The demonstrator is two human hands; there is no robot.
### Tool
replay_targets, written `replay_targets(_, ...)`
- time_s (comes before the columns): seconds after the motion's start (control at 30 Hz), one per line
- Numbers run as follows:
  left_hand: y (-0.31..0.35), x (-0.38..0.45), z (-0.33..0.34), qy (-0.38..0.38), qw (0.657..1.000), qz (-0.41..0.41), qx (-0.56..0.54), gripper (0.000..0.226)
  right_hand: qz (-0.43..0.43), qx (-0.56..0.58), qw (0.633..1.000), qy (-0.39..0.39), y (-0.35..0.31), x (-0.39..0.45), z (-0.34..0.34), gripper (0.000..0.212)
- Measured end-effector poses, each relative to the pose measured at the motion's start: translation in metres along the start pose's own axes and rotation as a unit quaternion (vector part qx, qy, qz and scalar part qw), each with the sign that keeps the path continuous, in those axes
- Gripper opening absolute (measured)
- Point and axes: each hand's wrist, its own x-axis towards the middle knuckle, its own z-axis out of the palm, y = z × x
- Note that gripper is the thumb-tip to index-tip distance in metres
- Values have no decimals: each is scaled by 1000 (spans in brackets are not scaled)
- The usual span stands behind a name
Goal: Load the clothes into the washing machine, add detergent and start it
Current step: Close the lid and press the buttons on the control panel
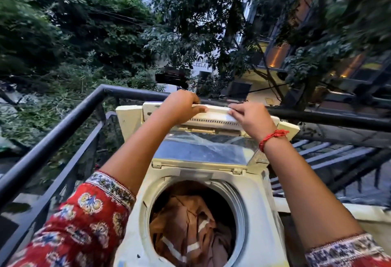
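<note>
Brown clothes (pixel 190 222) already loaded in washing machine (pixel 251 201) drum. Raised lid (pixel 211 116) top edge gripped by left hand (pixel 182 104) and right hand (pixel 251 116). Detergent unseen; start judged pending.

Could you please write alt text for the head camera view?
Both hands, left and right, grip the raised folding lid of a top-loading washing machine on a railed balcony. Brown clothes fill the open drum, with trees and buildings beyond.
</note>
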Motion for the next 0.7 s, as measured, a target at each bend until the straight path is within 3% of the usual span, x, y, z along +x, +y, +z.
replay_targets(0.4,9,-36,0,13,998,9,-63,48,17,-7,999,-27,-5,-33,-12,30)
replay_targets(0.7,33,-82,-1,-36,999,-23,-18,48,-56,-48,993,-93,0,-68,-21,30)
